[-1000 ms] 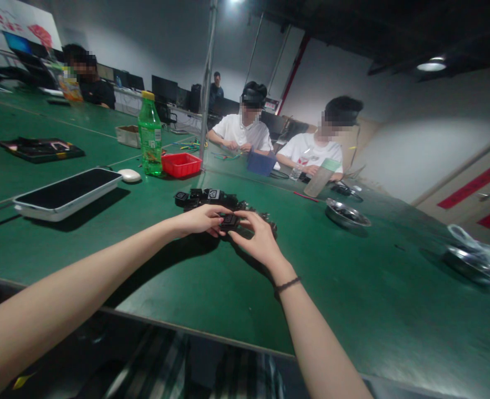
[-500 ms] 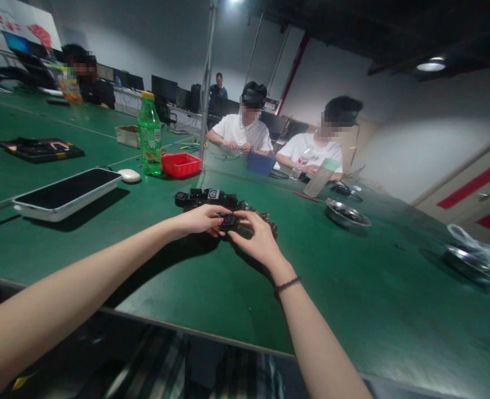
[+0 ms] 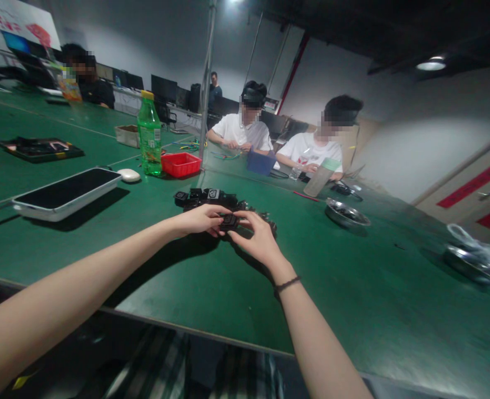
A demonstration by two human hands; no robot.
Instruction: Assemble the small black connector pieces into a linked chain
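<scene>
Each grip [image 3: 201, 219] [image 3: 258, 236] holds the same black part [image 3: 229, 220] over the green table [image 3: 336, 282], pale wall [image 3: 415, 119] beyond.

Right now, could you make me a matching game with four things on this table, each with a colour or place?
Things:
1. Small square part
2. Bottle
3. Tray just right of the bottle
4. Long flat box

Colours or places:
A. Red
B. White sides, dark top
C. Between the left hand and the right hand
D. Green, with a yellow cap

Right pairs: 1-C, 2-D, 3-A, 4-B.
</scene>
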